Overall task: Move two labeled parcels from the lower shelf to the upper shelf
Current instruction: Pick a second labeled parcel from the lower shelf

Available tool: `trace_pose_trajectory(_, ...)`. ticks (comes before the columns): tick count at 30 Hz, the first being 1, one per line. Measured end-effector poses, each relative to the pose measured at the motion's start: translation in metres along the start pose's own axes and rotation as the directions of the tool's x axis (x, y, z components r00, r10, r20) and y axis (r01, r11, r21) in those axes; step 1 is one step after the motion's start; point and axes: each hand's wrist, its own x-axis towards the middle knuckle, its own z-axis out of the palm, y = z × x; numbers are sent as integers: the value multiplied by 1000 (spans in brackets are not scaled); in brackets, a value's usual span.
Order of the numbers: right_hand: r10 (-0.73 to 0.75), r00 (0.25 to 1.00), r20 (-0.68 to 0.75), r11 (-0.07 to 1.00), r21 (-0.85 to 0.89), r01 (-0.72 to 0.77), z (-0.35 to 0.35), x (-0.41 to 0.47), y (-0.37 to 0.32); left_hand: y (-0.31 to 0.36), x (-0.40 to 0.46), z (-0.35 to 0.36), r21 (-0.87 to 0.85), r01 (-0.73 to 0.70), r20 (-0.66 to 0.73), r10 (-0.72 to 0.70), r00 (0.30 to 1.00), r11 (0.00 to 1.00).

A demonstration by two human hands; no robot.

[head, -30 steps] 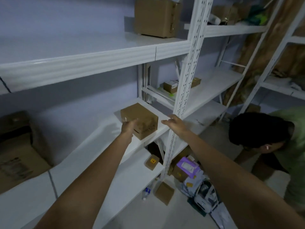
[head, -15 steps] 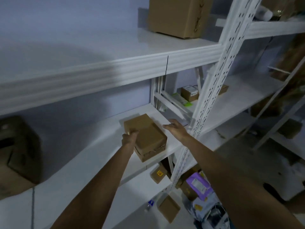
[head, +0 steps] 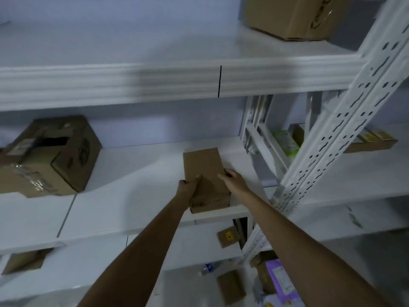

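Note:
A small brown cardboard parcel (head: 204,171) lies at the front edge of the middle white shelf (head: 137,196), its near end slightly over the lip. My left hand (head: 188,185) grips its left side and my right hand (head: 232,179) presses against its right side. The upper shelf (head: 155,52) spans the frame above, with a large brown box (head: 292,16) at its right end. No label shows on the parcel from this angle.
A big open taped carton (head: 51,156) sits at the left of the middle shelf. A perforated white upright (head: 340,129) slants down on the right. Small parcels (head: 228,237) lie on the lower shelf, more (head: 231,286) on the floor with a purple bag (head: 280,278).
The view swung left and up; the other person is out of sight. Both hands closed in on the parcel, the right moving from the upright to its right side.

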Motion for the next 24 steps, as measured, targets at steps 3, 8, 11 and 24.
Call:
trace_pose_trajectory(3, -39, 997, -70, 926, 373, 62, -2, -7, -9, -2, -9, -22, -166, 48, 58, -39, 998, 985)
trace_pose_trajectory(8, 90, 994, -66, 657, 754, -9, -25, -11, -12, -18, -24, -77, -393, 124, 369, 33, 929, 911)
trace_pose_trajectory(11, 160, 957, 240, 658, 697, -285, -13, -20, -12, -29, -33, -88, -491, 187, 495, 97, 863, 851)
trace_pose_trajectory(24, 9, 966, 258, 676, 711, -196, 33, -30, -21, 8, -59, -89, -76, -152, 171, 163, 972, 985)
